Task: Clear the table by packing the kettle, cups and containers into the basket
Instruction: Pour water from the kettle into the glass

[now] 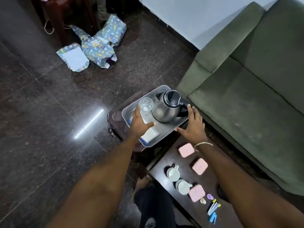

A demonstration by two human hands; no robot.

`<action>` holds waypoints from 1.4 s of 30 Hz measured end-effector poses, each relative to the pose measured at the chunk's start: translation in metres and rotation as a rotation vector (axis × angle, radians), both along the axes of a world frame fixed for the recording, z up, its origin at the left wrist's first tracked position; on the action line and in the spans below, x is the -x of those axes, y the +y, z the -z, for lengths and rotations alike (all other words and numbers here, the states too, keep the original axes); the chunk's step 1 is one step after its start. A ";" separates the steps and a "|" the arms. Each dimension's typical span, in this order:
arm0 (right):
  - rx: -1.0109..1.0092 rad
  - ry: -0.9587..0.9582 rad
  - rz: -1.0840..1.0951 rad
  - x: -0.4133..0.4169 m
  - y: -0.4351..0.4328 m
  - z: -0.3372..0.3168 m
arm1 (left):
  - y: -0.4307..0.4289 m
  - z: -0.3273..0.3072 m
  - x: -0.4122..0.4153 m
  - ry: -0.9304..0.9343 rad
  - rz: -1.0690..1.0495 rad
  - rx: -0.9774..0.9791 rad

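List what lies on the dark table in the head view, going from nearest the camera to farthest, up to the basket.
Blue clip → pink container → white cup → second white cup → second pink container → third pink container → basket.

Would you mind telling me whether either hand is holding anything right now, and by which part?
The left hand grips the glass by its near side, inside the basket. The right hand is spread open beside the kettle, holding nothing.
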State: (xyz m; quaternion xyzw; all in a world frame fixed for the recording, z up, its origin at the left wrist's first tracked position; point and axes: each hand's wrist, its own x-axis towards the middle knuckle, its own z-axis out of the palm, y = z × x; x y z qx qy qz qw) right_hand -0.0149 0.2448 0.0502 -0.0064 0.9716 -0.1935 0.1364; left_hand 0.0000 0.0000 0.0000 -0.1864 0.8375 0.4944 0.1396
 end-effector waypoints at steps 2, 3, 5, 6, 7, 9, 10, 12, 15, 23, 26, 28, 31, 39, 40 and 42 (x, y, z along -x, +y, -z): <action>0.064 0.020 0.035 0.018 -0.005 0.008 | -0.003 0.015 0.017 0.039 -0.032 -0.014; 0.078 0.036 0.052 0.028 -0.006 0.013 | -0.005 0.024 0.025 0.027 -0.067 -0.035; 0.107 0.082 0.087 0.044 -0.007 0.023 | -0.005 0.040 0.041 0.013 -0.132 -0.061; 0.115 0.104 0.090 0.051 -0.008 0.030 | -0.004 0.048 0.048 0.019 -0.154 -0.077; 0.119 0.114 0.095 0.056 -0.008 0.034 | -0.003 0.055 0.053 0.037 -0.169 -0.093; 0.123 0.116 0.107 0.066 -0.004 0.042 | -0.001 0.064 0.061 0.056 -0.181 -0.091; 0.133 0.118 0.113 0.073 -0.002 0.046 | 0.000 0.070 0.067 0.057 -0.189 -0.093; 0.179 0.109 0.113 0.086 0.002 0.051 | 0.001 0.078 0.073 0.064 -0.212 -0.109; 0.191 0.047 0.098 0.105 0.012 0.055 | 0.000 0.089 0.080 0.088 -0.207 -0.096; 0.225 -0.248 0.053 0.130 0.026 0.061 | -0.003 0.096 0.075 0.137 -0.178 0.002; 0.302 -0.229 0.107 0.121 0.025 0.064 | -0.004 0.093 0.072 0.141 -0.170 0.013; 0.349 -0.206 0.137 0.113 0.020 0.063 | -0.006 0.089 0.069 0.142 -0.163 0.020; 0.375 -0.151 0.119 0.102 0.014 0.055 | -0.010 0.081 0.065 0.149 -0.147 0.037; 0.344 -0.083 0.054 0.095 0.030 0.016 | -0.006 0.050 0.040 0.211 -0.082 0.094; 0.336 -0.089 0.038 0.094 0.035 0.011 | -0.003 0.044 0.037 0.207 -0.080 0.100; 0.319 -0.086 0.004 0.090 0.045 -0.002 | 0.005 0.033 0.031 0.196 -0.070 0.110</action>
